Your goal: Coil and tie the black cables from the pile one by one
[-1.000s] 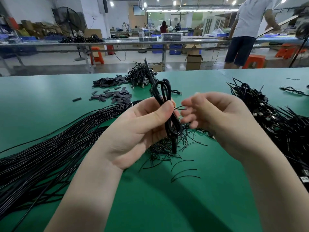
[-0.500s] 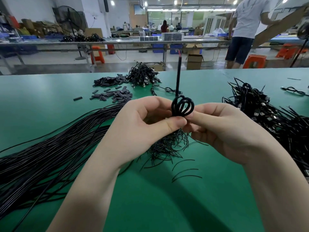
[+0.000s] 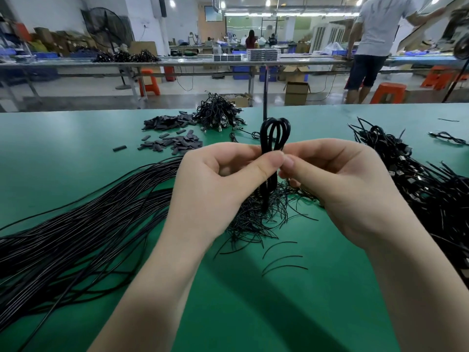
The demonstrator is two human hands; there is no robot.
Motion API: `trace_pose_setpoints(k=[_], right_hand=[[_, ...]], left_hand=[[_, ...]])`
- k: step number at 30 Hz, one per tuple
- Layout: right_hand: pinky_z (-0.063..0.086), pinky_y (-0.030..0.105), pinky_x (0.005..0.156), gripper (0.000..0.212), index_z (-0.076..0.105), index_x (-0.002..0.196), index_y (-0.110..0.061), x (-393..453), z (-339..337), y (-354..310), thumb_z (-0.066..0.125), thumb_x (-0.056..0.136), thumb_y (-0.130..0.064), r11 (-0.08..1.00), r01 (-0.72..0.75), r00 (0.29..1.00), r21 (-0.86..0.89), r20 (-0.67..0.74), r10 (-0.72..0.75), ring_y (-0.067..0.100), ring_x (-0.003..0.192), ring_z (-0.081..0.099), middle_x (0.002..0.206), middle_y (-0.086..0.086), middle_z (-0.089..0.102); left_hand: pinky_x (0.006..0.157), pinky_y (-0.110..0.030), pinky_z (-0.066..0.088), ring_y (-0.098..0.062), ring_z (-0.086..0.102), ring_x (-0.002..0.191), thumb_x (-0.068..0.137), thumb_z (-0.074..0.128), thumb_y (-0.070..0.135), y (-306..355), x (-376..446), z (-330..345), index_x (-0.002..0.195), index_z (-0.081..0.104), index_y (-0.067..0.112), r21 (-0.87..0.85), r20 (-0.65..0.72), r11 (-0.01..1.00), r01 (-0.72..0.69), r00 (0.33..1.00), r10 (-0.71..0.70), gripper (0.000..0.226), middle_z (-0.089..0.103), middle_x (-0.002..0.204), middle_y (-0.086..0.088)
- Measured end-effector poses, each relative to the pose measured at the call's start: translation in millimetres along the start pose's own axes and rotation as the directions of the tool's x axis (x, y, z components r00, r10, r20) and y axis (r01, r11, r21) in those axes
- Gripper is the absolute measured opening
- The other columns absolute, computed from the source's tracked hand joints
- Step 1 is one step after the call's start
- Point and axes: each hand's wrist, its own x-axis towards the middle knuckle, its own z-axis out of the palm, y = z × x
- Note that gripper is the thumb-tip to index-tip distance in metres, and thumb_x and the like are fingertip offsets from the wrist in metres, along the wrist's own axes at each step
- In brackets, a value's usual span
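Coil (image 3: 275,138) stands taller between the grips than 0.5 s ago. Left hand (image 3: 215,181) and right hand (image 3: 337,184) both pinch it mid-air above worktop (image 3: 76,138). Slack pinch: loops spring apart before the tie.

Green table (image 3: 76,138) bears cable pile (image 3: 76,237), thin ties (image 3: 258,219), sleeves (image 3: 177,142).

Your thumbs hide the middle of the coil (image 3: 275,133), any tie there is too thin to tell, and the cable pile (image 3: 76,224) runs off the left edge.
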Motion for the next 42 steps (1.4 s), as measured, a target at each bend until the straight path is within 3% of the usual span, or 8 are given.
trace_pose_setpoints(k=[7,14,17,19,21,31,38,42], right_hand=[[0.047,0.010,0.062,0.017,0.073,0.084,-0.029,-5.1,12.1,-3.4,0.076,0.080,-0.013,0.882,0.257,0.951,-0.395,-0.057,-0.303,-0.001,0.066,0.066,0.072,-0.015,0.073],[0.047,0.030,0.078,0.013,0.072,0.096,0.002,-3.2,13.2,5.5,0.063,0.089,0.007,0.170,0.591,0.629,-0.788,0.319,-0.709,0.032,0.080,0.062,0.087,0.017,0.066],[0.048,0.019,0.076,0.012,0.073,0.097,-0.011,-2.2,12.2,5.9,0.067,0.089,-0.004,0.459,0.539,0.748,-0.706,0.150,-0.647,0.013,0.082,0.063,0.087,0.002,0.069],[0.049,0.014,0.070,0.009,0.073,0.093,-0.025,-2.6,14.4,2.4,0.072,0.084,-0.026,0.837,0.307,0.921,-0.453,-0.082,-0.382,0.003,0.076,0.064,0.080,-0.010,0.071],[0.051,0.014,0.064,0.020,0.077,0.079,-0.028,-0.8,14.2,3.9,0.074,0.069,-0.046,0.984,0.036,0.988,-0.172,-0.141,-0.061,0.004,0.068,0.066,0.075,-0.006,0.073],[0.052,0.017,0.059,0.032,0.079,0.075,-0.016,4.9,6.6,16.4,0.081,0.052,-0.038,0.935,-0.317,0.947,0.161,-0.008,0.323,0.010,0.063,0.063,0.071,0.001,0.069],[0.049,0.020,0.064,0.016,0.077,0.078,-0.014,3.8,15.1,23.6,0.079,0.069,-0.027,0.978,-0.189,0.974,0.083,-0.114,0.198,0.010,0.065,0.059,0.070,0.000,0.070],[0.047,0.015,0.063,0.008,0.069,0.083,-0.016,3.4,21.5,33.3,0.070,0.087,-0.009,0.956,0.091,0.970,-0.278,-0.192,-0.149,0.002,0.065,0.060,0.071,-0.004,0.069]], left_hand=[[0.060,-0.026,0.043,-0.016,0.053,0.061,0.064,0.082,0.044,2.3,0.3,1.6,0.072,0.079,0.024,-0.138,-0.099,0.973,0.183,0.975,-0.198,0.023,0.066,0.067,-0.003],[0.046,-0.018,0.047,-0.005,0.056,0.044,0.044,0.076,0.049,2.8,3.8,-1.9,0.052,0.072,0.027,-0.280,0.108,0.804,0.524,0.850,-0.516,0.023,0.064,0.055,0.009],[0.052,-0.017,0.050,-0.004,0.062,0.055,0.057,0.080,0.044,-1.1,5.3,-5.0,0.064,0.077,0.027,-0.285,0.071,0.876,0.389,0.920,-0.385,0.019,0.069,0.064,0.006],[0.064,-0.017,0.053,-0.006,0.067,0.068,0.065,0.079,0.040,-4.1,6.4,-8.5,0.074,0.079,0.025,-0.227,-0.002,0.945,0.235,0.970,-0.242,0.017,0.074,0.074,0.003],[0.071,-0.017,0.053,-0.008,0.068,0.075,0.071,0.078,0.033,-8.0,7.1,-10.7,0.080,0.078,0.023,-0.135,-0.075,0.984,0.114,0.989,-0.125,0.013,0.076,0.080,0.001],[0.073,-0.017,0.053,-0.006,0.071,0.080,0.078,0.076,0.021,-17.2,7.5,-11.3,0.088,0.078,0.030,-0.007,0.009,1.000,-0.021,1.000,0.021,0.014,0.076,0.085,0.008],[0.076,-0.017,0.053,-0.008,0.072,0.086,0.077,0.078,0.019,-24.7,9.3,-12.7,0.090,0.078,0.030,0.008,0.023,1.000,-0.030,0.999,0.030,0.017,0.076,0.089,0.009],[0.071,-0.015,0.051,-0.004,0.070,0.079,0.079,0.078,0.022,-28.4,10.1,-12.5,0.085,0.078,0.033,0.042,-0.009,0.999,-0.014,1.000,0.014,0.012,0.076,0.083,0.010]])
